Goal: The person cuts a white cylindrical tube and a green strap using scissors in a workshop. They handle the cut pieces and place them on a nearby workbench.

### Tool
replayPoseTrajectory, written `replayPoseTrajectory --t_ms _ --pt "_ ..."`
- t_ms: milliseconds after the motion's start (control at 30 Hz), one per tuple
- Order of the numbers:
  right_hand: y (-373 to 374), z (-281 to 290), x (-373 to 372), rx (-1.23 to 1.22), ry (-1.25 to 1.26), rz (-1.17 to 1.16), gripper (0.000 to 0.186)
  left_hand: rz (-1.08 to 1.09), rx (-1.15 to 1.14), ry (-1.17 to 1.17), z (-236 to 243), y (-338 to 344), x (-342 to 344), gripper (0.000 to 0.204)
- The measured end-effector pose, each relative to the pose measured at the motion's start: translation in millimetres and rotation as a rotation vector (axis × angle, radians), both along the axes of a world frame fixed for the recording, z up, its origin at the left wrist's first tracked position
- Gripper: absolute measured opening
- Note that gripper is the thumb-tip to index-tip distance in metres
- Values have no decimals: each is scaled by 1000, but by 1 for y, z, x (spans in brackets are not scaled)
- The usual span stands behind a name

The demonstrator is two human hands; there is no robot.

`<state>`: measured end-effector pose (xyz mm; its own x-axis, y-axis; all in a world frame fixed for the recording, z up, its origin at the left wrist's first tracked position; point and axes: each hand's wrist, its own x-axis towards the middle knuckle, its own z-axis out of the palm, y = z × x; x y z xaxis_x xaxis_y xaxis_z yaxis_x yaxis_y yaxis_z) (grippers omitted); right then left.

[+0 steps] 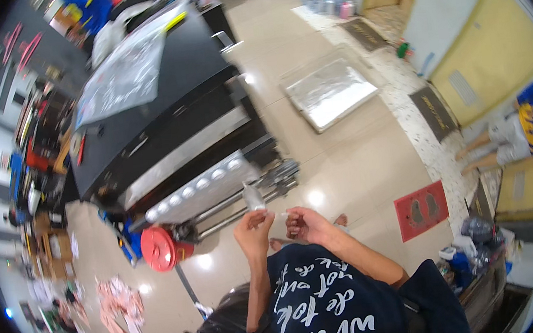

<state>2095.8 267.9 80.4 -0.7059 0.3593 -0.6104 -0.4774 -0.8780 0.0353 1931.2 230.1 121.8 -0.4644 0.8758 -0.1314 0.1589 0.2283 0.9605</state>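
Left hand [254, 224] pinches a small clear strip [254, 198] that sticks up from its fingertips. Right hand [304, 222], just to its right, is curled with fingertips meeting on the strip's other end, a small whitish bit between the two hands. Both are raised above a dark shirt [331, 301]. Beyond them stands a large black machine [164, 105] with a red cap [157, 247] at its near left end. Far right, a person [519, 129] lies on the floor.

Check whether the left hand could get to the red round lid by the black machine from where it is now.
Probably yes. The left hand is pinching a small clear piece, so it is occupied. The red round lid lies lower left of it with open floor between, nothing blocking; it would need a downward stretch.
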Motion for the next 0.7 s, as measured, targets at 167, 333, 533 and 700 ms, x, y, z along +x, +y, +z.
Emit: replayPoseTrajectory --t_ms 167,333,533,700 --pt "14 -31 123 28 -45 -120 26 -173 40 237 13 38 131 16" --pt "27 -3 239 181 -358 -677 10 -457 -16 111 -1 90 251 17" --pt "44 -25 360 261 -288 -1194 20 -765 -75 -100 -25 158 394 17" --pt "87 -50 453 248 -402 -1231 20 -1000 -140 108 -28 223 490 20"
